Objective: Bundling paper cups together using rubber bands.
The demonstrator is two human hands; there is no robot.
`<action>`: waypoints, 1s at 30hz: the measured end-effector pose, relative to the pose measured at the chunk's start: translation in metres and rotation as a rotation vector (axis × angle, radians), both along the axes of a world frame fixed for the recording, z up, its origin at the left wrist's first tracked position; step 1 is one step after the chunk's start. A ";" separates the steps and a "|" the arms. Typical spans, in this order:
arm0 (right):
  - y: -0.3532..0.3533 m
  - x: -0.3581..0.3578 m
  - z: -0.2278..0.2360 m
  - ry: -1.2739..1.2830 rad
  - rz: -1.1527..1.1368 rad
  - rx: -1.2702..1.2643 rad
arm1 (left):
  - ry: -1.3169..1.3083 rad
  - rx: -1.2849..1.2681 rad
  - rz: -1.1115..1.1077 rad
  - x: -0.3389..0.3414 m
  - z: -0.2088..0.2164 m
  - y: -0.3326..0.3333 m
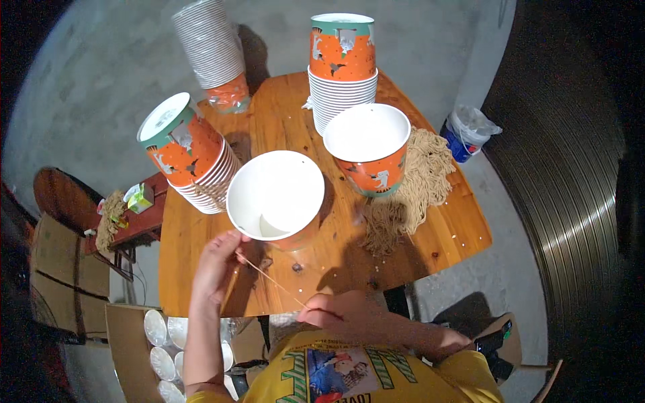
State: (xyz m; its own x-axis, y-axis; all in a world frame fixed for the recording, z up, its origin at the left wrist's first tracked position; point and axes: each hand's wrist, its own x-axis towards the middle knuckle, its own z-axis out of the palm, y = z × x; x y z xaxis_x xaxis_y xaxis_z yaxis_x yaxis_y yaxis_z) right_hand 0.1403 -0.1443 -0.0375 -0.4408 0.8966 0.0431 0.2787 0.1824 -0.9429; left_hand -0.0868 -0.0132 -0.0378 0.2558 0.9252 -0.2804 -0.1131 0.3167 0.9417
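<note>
A thin tan string (274,279) runs taut between my two hands at the near edge of the wooden table. My left hand (216,263) pinches its upper end, close against the rim of a large white-lined paper bucket (279,181). Near my chest, my right hand (336,310) is closed on the other end. The bucket stands upright with its mouth facing up, and only a strip of its orange side shows. Behind it to the right stands a second paper bucket (368,153), orange outside and open upward, beside a spread bundle of tan strings (422,176).
Stacks of upside-down orange buckets stand at the left (185,144) and back (342,60) of the wooden table (443,235). A tall wrapped stack (211,47) rises at the far left. Below lies a cardboard box (127,342) of round pieces; a blue pail (460,144) sits right.
</note>
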 end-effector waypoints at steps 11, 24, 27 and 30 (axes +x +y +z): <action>0.033 0.027 0.057 0.535 -0.227 -0.163 | 0.559 0.874 0.596 -0.014 0.021 0.005; 0.077 0.015 0.047 1.344 -0.195 -0.456 | 0.154 0.472 -0.197 0.102 0.026 -0.070; 0.080 0.025 0.029 1.410 -0.172 -0.452 | 0.188 0.477 -0.269 0.104 0.018 -0.072; 0.080 0.032 0.025 1.071 -0.341 -0.306 | 0.322 0.572 -0.257 0.095 0.021 -0.068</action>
State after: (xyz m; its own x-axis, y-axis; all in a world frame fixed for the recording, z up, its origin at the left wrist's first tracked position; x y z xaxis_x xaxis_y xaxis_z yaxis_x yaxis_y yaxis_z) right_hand 0.1720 -0.0640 -0.0122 -0.0444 0.9990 0.0086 -0.6962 -0.0247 -0.7174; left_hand 0.0084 -0.0812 -0.0163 0.4721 0.8714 0.1332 0.2114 -0.2586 0.9426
